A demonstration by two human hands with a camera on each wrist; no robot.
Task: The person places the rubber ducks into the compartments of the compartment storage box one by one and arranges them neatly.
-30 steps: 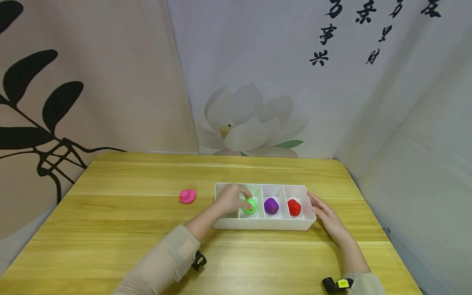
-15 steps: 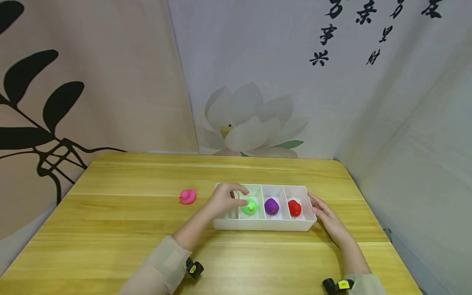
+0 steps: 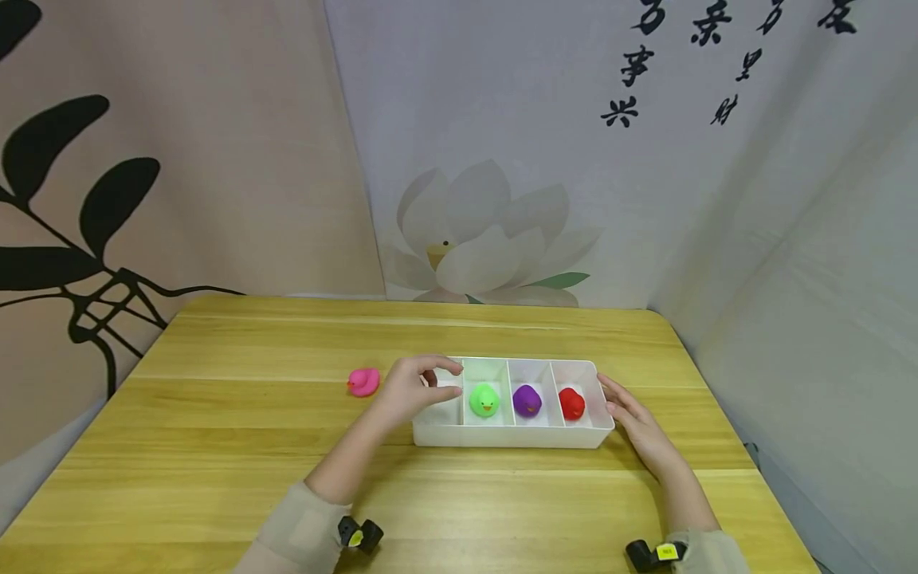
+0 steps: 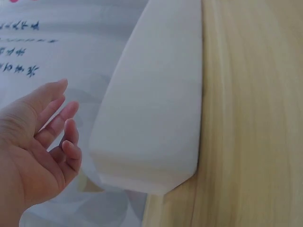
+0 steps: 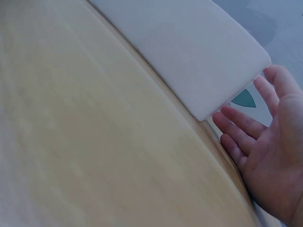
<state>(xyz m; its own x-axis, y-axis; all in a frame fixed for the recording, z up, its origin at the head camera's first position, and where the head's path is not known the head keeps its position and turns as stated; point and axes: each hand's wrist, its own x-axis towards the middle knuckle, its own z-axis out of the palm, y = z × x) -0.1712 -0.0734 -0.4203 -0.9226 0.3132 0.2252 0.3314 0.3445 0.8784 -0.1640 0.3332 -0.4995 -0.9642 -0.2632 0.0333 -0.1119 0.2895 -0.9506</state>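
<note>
A white box [image 3: 513, 437] with a row of compartments stands on the table. A green rubber duck [image 3: 484, 400], a purple rubber duck [image 3: 527, 401] and a red rubber duck [image 3: 571, 404] each sit in a separate compartment. Over the leftmost compartment is my left hand [image 3: 409, 391], holding nothing, thumb and index finger apart. In the left wrist view its other fingers are loosely bent beside the white box [image 4: 151, 90]. My right hand [image 3: 645, 434] rests its extended fingers at the box's right end. A pink rubber duck [image 3: 363, 382] lies on the table, left of the box.
The wooden table [image 3: 251, 430] has its far edge against a printed curtain [image 3: 502, 119]. A small black camera [image 3: 361, 534] sits on my left wrist, and another black camera [image 3: 654, 554] on my right wrist.
My left hand has let go of the green duck and drawn back to the left. The green duck stays in its compartment. The right hand has kept its place at the box's end.
</note>
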